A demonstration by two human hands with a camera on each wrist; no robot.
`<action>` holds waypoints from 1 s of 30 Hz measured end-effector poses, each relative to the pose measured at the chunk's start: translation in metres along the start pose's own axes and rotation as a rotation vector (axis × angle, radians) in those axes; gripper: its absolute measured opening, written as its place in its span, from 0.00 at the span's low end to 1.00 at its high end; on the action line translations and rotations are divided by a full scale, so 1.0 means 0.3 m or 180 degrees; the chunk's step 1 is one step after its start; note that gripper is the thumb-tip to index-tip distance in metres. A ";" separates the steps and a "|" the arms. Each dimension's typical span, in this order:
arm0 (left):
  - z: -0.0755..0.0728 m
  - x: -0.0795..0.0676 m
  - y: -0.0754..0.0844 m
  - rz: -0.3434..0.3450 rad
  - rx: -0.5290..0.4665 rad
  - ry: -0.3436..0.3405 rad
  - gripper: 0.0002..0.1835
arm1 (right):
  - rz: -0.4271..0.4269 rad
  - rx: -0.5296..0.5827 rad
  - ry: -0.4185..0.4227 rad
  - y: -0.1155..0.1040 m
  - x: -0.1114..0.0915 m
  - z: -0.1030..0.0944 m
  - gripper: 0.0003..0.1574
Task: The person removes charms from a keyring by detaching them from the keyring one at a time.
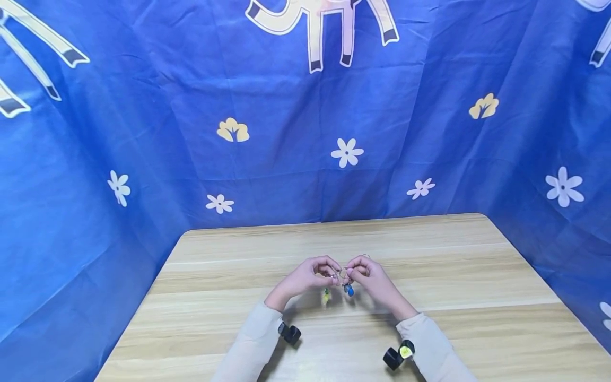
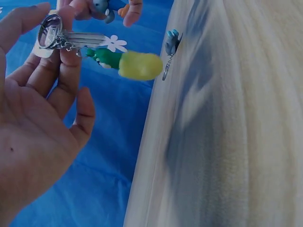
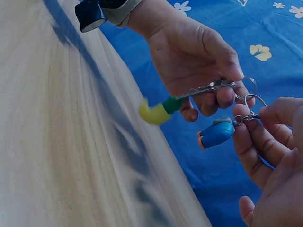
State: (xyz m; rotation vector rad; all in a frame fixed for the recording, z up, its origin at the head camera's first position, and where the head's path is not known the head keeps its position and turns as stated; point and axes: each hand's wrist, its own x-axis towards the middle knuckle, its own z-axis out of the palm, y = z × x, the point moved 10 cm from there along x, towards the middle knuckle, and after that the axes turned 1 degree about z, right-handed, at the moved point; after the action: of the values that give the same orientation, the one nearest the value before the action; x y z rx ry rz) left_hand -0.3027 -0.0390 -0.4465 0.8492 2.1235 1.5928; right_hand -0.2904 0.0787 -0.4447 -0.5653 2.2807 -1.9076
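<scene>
Silver metal ring (image 2: pixel 40 34) with yellow-green charm (image 2: pixel 141 65) hung above worktop (image 1: pixel 215 276); left hand (image 1: pixel 312 273) pinched it at fingertips. Right hand (image 1: pixel 374 278) pinched thin metal ring (image 3: pixel 254 95) of blue charm (image 3: pixel 218 134) beside. Step seemed handling of rings; next move probably needed steady pinch.

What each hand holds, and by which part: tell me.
The left hand pinches the yellow-green keychain by its ring end; the right hand pinches the blue keychain by its ring end.

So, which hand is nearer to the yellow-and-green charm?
Left. The yellow-and-green charm hangs just below the left hand; the right hand is farther off, to the charm's right, with the blue charm dangling from its grip.
</scene>
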 end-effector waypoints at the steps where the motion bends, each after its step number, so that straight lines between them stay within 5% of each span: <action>1: 0.000 0.000 0.002 -0.0009 -0.0020 -0.0005 0.16 | -0.0011 -0.0007 -0.0024 -0.005 0.002 0.002 0.14; 15: -0.018 -0.008 0.011 -0.0058 -0.0174 0.0028 0.08 | -0.0133 -0.0027 -0.0138 -0.069 0.017 0.027 0.13; 23: -0.027 -0.005 -0.016 -0.0191 -0.0295 0.0151 0.12 | -0.0093 -0.0160 -0.0127 -0.062 0.010 0.035 0.13; 30: -0.018 -0.006 0.013 0.0006 -0.0382 0.0066 0.19 | -0.0014 -0.0130 -0.0062 -0.057 0.010 0.023 0.13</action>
State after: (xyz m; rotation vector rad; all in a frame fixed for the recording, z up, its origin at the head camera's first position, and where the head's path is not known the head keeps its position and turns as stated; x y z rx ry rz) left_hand -0.3035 -0.0433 -0.4413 0.7990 2.0181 1.7174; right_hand -0.2873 0.0688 -0.4292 -0.5917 2.3130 -1.8531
